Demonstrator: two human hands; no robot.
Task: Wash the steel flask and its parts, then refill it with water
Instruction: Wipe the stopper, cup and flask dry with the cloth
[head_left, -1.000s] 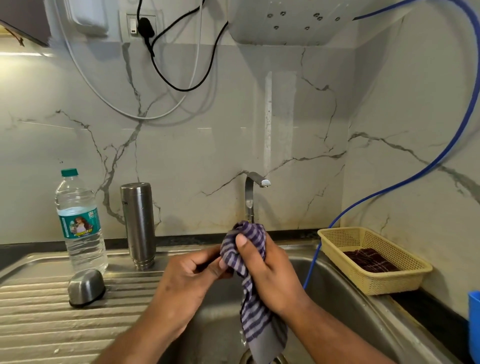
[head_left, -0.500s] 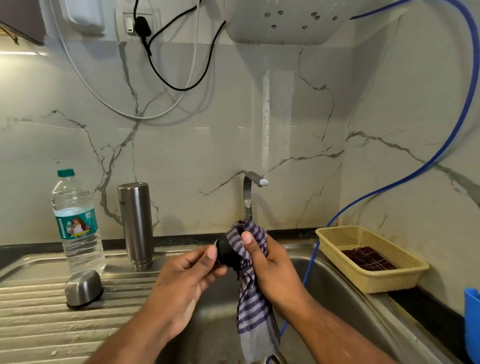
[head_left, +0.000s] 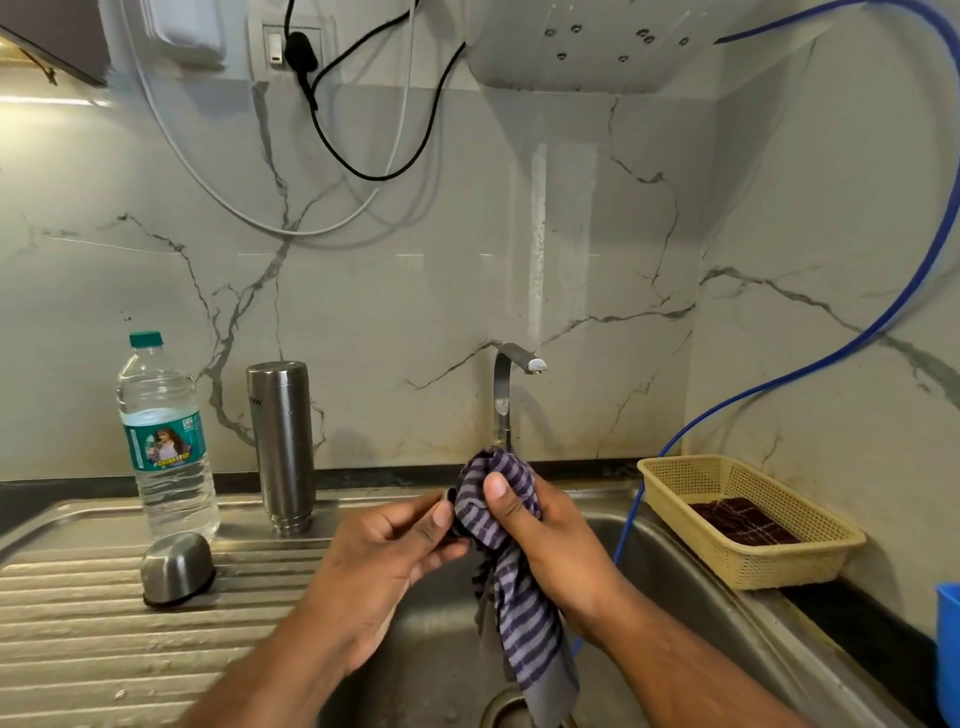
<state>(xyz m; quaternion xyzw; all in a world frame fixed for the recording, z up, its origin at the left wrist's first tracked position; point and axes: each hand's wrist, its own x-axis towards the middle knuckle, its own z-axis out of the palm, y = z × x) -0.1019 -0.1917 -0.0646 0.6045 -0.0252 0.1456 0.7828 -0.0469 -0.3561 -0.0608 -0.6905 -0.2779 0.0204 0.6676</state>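
The steel flask (head_left: 283, 447) stands upside down on the drainboard, left of the tap. Its steel cup lid (head_left: 176, 569) lies mouth down in front of the water bottle (head_left: 166, 441). Over the sink basin my left hand (head_left: 379, 566) pinches a small dark flask stopper (head_left: 451, 519), which is mostly hidden. My right hand (head_left: 540, 540) presses a purple striped cloth (head_left: 514, 597) around that stopper; the cloth's tail hangs down toward the drain.
The tap (head_left: 511, 384) rises just behind my hands, with no water running. A yellow basket (head_left: 743, 561) holding a dark cloth sits on the right counter. A blue hose (head_left: 779, 384) drops into the sink (head_left: 691, 582). A blue container (head_left: 948, 649) is at the right edge.
Half a second ago the dark stopper showed between my hands; now the cloth is wrapped back over it. My hands stay in the same place above the basin.
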